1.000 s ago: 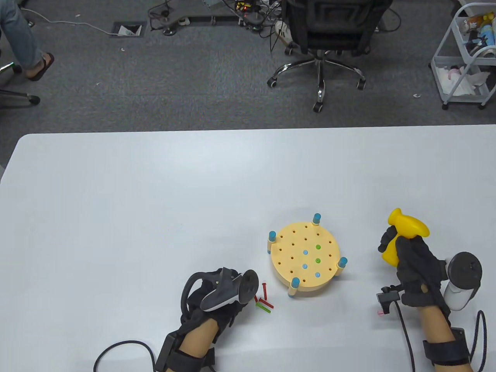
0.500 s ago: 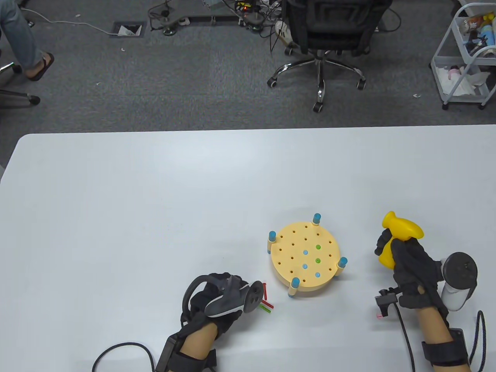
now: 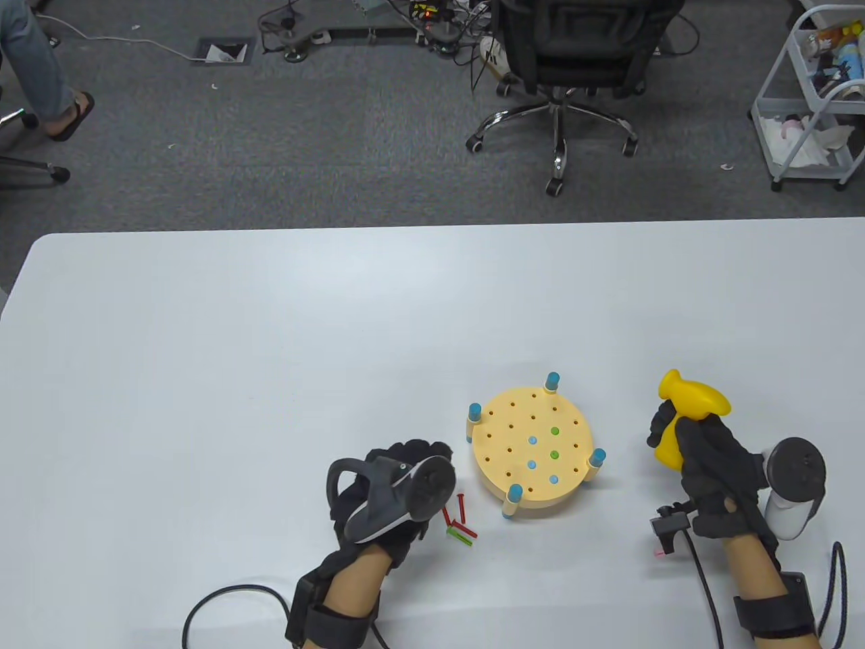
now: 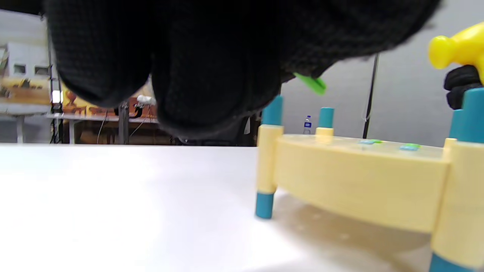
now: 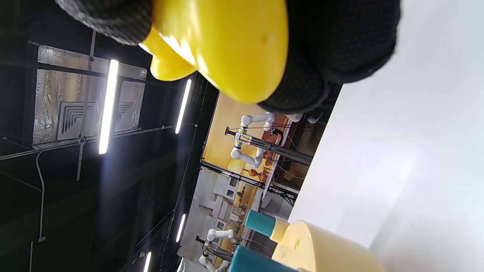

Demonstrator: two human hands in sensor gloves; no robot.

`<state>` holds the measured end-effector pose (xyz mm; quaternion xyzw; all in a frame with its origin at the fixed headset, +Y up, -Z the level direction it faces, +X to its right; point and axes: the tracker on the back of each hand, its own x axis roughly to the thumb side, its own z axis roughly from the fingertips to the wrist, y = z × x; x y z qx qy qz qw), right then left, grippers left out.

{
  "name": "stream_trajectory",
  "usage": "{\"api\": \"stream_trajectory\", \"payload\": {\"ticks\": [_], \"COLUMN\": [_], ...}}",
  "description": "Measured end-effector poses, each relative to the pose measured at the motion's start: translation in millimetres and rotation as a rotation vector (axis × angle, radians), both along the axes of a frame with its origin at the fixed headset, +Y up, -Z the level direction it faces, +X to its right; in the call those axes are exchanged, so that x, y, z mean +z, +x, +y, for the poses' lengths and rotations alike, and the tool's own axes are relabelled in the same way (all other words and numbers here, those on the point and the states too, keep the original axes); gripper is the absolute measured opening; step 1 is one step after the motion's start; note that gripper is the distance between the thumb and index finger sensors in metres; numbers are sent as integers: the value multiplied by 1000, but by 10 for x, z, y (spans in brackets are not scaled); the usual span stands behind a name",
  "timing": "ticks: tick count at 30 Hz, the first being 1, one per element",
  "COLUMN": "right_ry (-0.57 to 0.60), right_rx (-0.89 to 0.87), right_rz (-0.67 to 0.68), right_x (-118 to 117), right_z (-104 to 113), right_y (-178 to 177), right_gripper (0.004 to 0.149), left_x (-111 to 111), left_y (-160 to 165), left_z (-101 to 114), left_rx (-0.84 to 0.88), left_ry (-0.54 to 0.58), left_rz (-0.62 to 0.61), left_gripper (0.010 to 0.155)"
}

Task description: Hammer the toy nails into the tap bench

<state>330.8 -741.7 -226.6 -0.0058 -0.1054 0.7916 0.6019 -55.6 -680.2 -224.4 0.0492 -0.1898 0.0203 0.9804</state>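
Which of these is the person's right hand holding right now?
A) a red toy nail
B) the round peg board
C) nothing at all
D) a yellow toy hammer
D: the right hand is wrapped around the yellow toy hammer, raised beside the round peg board, as the right wrist view also shows.

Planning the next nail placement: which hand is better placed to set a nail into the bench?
Left. The left hand sits just left of the tap bench, beside the loose nails, and the left wrist view shows a green nail at its fingers. The right hand grips the yellow hammer.
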Motion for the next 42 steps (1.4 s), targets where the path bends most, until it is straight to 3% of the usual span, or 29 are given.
{"api": "stream_trajectory", "payload": {"ticks": [3,9,28,30,32,35,37,38,40,42], "right_ry": [0,1,-6,-2,11,74,157,191,267,319], "right_rx": [11,31,55,58,68,155,302,371,564,723], "right_rz": [9,29,59,61,65,87,85,82,91,109], "right_x": [-2,-9,-22,-21,-8,56,148,187,298,373], "right_z": [-3,-7,-34,-31,-3,130,286,342,468,539], "right_y": [-14,-45,-93,-96,-110,-166,-276,-334,-537,-768], "right_gripper": [63,63,63,63,63,63,64,64,64,64], "left_x": [-68,-278,-295,-276,-244,-194,-269,-319,-481,-591], "left_y": [283,661,898,875,797,520,282,221,93,41], "left_z": [66,-13,-95,-101,-50,135,145,108,-79,-280], "left_rx": [-100,-311,-463,-478,-434,-144,60,98,126,177], "left_ry": [8,-159,-187,-139,-107,88,128,98,-72,-168], "left_rz": [-35,-56,-114,-103,-98,-39,78,112,160,149], "left_gripper": [42,42,43,48,57,54,56,59,65,71]}}
